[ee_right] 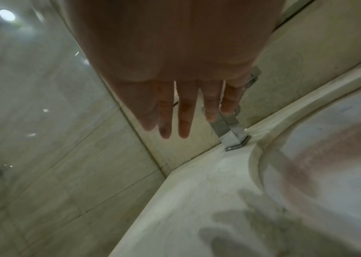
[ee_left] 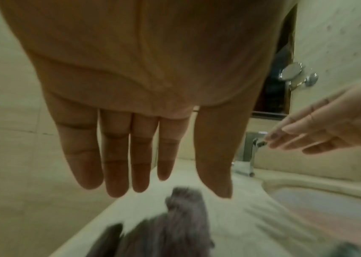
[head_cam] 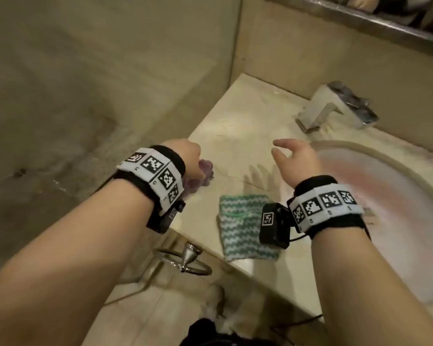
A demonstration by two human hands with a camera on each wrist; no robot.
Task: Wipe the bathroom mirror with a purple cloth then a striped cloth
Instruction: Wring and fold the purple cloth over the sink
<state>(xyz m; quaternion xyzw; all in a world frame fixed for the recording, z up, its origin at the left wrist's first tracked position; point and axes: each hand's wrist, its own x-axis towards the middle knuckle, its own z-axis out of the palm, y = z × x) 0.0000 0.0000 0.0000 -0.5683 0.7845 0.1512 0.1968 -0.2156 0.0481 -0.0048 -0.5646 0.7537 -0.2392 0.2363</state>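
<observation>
A crumpled purple cloth [head_cam: 206,174] lies on the marble counter [head_cam: 238,126] near its left edge. My left hand [head_cam: 189,157] hovers just above it; in the left wrist view its fingers [ee_left: 166,167] are straight and spread over the purple cloth [ee_left: 181,226] without touching it. A folded green-and-white striped cloth [head_cam: 246,227] lies flat near the counter's front edge. My right hand [head_cam: 286,152] floats open above the counter, between the cloths and the basin, holding nothing; its fingers [ee_right: 183,121] are straight. The mirror's [head_cam: 385,13] lower edge shows at top right.
A chrome faucet [head_cam: 335,106] stands behind the round basin [head_cam: 390,221] on the right. A metal towel ring [head_cam: 185,262] hangs below the counter's front edge. A tiled wall [head_cam: 110,71] closes off the left side. A round wall mirror [ee_left: 291,73] is mounted further back.
</observation>
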